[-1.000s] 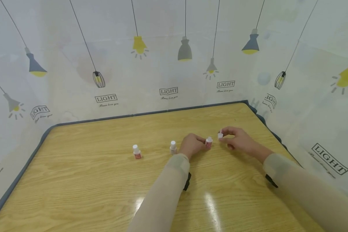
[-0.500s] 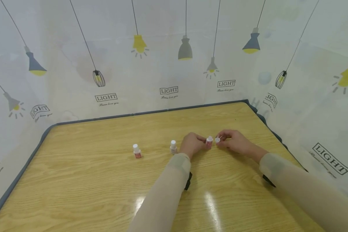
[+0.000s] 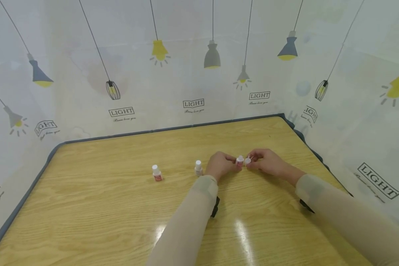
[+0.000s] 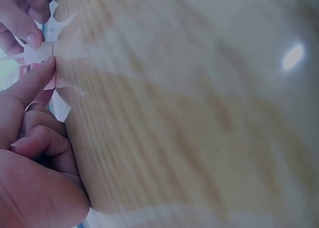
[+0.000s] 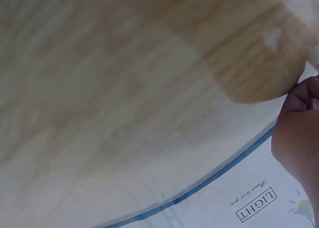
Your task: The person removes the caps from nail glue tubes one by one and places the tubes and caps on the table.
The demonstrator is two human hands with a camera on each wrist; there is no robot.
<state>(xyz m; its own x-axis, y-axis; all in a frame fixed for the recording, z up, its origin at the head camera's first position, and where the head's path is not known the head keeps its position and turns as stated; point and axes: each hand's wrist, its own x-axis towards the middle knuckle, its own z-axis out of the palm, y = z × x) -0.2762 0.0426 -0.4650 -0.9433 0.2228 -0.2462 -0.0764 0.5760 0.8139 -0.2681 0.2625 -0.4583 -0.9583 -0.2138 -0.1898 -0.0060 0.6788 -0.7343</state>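
Observation:
A small white bottle with a red label (image 3: 240,162) stands upright on the wooden table, pinched between the fingertips of my left hand (image 3: 220,165). Its white top looks bare of a cap. Close to its right side, my right hand (image 3: 268,162) pinches a white cap (image 3: 248,161) from which a thin pale stem sticks out. In the left wrist view the cap (image 4: 39,52) lies right beside the bottle's pink label (image 4: 34,71); whether they touch I cannot tell. The right wrist view shows only part of the right hand (image 5: 299,123), with the cap out of sight.
Just left of my left hand stands a capped white bottle (image 3: 198,168) with a pale label. Farther left is another capped bottle (image 3: 157,173) with a red label. A lamp-printed sheet (image 3: 166,81) rises behind the dark-edged table (image 3: 103,207).
My right hand has moved left with the cap, bringing it close to the bottle, and the cap has turned. The left hand and the bottles stay in place.

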